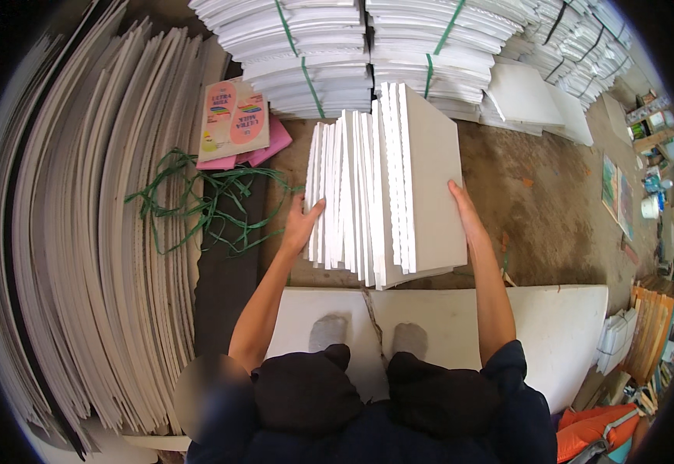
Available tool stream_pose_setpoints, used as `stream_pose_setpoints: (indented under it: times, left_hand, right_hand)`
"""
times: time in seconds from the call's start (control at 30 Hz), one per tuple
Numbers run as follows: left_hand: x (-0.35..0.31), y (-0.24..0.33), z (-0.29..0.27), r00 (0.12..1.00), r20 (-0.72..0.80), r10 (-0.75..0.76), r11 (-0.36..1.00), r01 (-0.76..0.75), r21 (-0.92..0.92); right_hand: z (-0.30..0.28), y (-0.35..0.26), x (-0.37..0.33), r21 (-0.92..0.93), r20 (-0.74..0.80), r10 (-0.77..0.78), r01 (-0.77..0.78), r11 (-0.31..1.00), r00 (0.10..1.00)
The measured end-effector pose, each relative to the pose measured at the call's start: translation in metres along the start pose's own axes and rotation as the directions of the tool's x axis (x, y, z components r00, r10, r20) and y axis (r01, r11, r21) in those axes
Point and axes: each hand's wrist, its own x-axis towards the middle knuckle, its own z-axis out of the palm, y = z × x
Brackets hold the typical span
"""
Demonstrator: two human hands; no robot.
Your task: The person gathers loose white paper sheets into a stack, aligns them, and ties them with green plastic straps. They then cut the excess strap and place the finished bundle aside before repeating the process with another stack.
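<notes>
Between my two hands stands a thick bundle of white and grey cardboard sheets (pixel 432 166), held on edge with uneven tops. My left hand (pixel 303 223) presses against the bundle's left side, thumb toward me. On the other side my right hand (pixel 465 210) grips the outer grey face near its right edge. The sheets fan slightly, taller ones at the right and shorter at the left. Their lower edges are just beyond my feet; whether they rest on the floor I cannot tell.
Tall upright cardboard sheets (pixel 112 232) fill the left side. Tied white stacks (pixel 306 46) line the back. Tangled green twine (pixel 213 205) lies beside a printed carton sheet (pixel 236 120). A white board (pixel 538 317) is under my feet. An orange bag (pixel 596 433) sits lower right.
</notes>
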Motion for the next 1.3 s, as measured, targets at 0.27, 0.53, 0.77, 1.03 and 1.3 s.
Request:
stream_pose_setpoints:
  times: [0.27,0.53,0.77,1.03,1.3]
  left_hand:
    - [-0.034,0.061,-0.06,0.965,-0.238,0.113,0.9,0.003,0.435]
    - [-0.012,0.048,-0.037,0.994,-0.025,0.108,0.843,-0.079,0.533]
    - [0.028,0.049,-0.052,0.935,0.179,-0.306,0.95,0.287,0.127]
    - [0.047,0.032,-0.052,0.951,0.271,-0.149,0.988,0.134,0.074]
    - [0.05,0.026,-0.045,0.961,0.256,-0.103,0.995,0.103,0.014]
  right_hand:
    - [0.042,0.038,0.029,-0.549,0.052,-0.145,0.149,0.822,0.988]
    - [0.048,0.026,0.028,-0.398,0.014,-0.068,0.068,0.915,0.998]
    - [0.067,-0.033,0.016,-0.53,0.093,0.255,-0.169,0.831,0.962]
    - [0.084,-0.039,0.037,-0.459,0.165,0.314,-0.209,0.863,0.935]
    - [0.084,-0.02,0.035,-0.425,0.077,0.235,-0.181,0.887,0.969]
